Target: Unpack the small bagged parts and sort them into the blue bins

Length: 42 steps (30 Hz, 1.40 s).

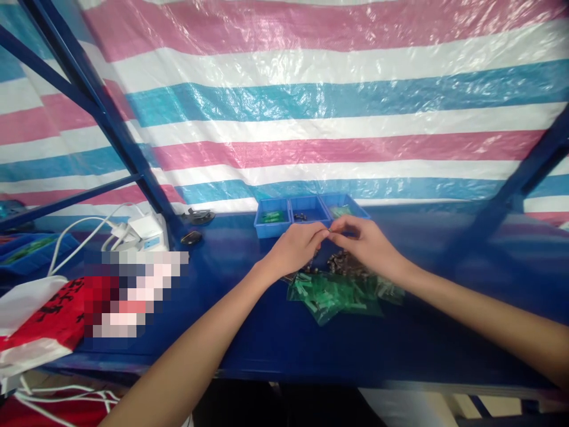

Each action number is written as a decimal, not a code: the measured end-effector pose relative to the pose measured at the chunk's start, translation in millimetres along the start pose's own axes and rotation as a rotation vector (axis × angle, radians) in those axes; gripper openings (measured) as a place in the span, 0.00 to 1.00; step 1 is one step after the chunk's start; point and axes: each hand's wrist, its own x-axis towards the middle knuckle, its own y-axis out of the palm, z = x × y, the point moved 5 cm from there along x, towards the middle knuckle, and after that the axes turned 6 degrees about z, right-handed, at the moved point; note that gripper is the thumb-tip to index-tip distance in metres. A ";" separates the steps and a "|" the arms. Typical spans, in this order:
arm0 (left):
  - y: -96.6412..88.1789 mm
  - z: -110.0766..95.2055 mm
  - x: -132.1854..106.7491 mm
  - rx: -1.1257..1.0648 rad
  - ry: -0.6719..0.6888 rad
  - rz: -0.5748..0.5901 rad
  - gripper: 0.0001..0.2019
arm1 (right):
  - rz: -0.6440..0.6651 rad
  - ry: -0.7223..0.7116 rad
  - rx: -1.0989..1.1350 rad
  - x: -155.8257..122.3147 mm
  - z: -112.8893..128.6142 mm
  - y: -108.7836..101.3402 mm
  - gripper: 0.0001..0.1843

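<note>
Head view, the only one here: both hands are meeting fingertip to fingertip just in front of the trays. The left hand [296, 248] and right hand [367, 243] are each pinching something tiny between them, a small part [329, 232] that's way too small and blurry to identify, so I can't tell what each grip is actually closing on, just that the fingers are curling in tight.

Right under the hands, a pile of green pieces [338, 293] is lying on the blue counter [267, 332], thin and translucent-looking, like little plastic strips or sleeves. Just behind that, a clump of dark bits [342, 261] is sitting partly hidden by the right hand, looking metallic but hard to make out.

Three blue trays [311, 214] are sitting side by side at the back: the left one is holding green stuff, the middle one a few dark bits, the right one something pale green.

Off to the left, a white charger [144, 228] with cables is resting on the counter, next to a pixelated patch and a red-and-white bag [40, 320] getting cut off at the edge. A striped tarp [311, 107] is hanging behind everything, shiny and crinkly.
</note>
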 end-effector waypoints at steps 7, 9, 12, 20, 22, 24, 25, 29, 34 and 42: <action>-3.0 -5.2 -3.0 0.148 0.051 -0.105 0.07 | 0.020 0.113 0.173 -0.7 -2.0 1.3 0.15; -3.7 -7.4 -3.8 0.179 0.052 -0.120 0.07 | 0.041 0.152 0.237 -2.4 -0.8 4.9 0.15; -3.8 -9.9 -4.6 0.194 0.065 -0.130 0.08 | 0.060 0.167 0.289 -2.1 -0.5 6.1 0.15; -0.6 -3.4 -4.9 0.170 0.067 -0.111 0.04 | 0.076 0.005 -0.106 2.5 1.2 -1.6 0.11; -2.0 -1.3 -4.3 0.134 0.069 -0.132 0.04 | 0.081 0.004 -0.121 2.8 0.7 -1.7 0.11; -3.5 -0.2 -3.6 0.105 0.081 -0.153 0.03 | 0.098 0.005 -0.104 3.5 0.1 -1.3 0.12; -4.2 -0.1 -3.3 0.098 0.092 -0.164 0.03 | 0.111 0.007 -0.080 3.9 -0.2 -1.0 0.13; -5.5 -2.4 -3.5 0.101 0.148 -0.221 0.05 | 0.152 0.082 0.051 4.2 -2.6 0.9 0.15; -4.4 -5.8 -4.4 0.101 0.168 -0.263 0.09 | 0.122 0.188 0.239 1.1 -4.4 3.0 0.18; -6.5 -6.4 -4.3 0.093 0.136 -0.288 0.10 | 0.110 0.103 0.224 3.4 -3.2 -0.3 0.16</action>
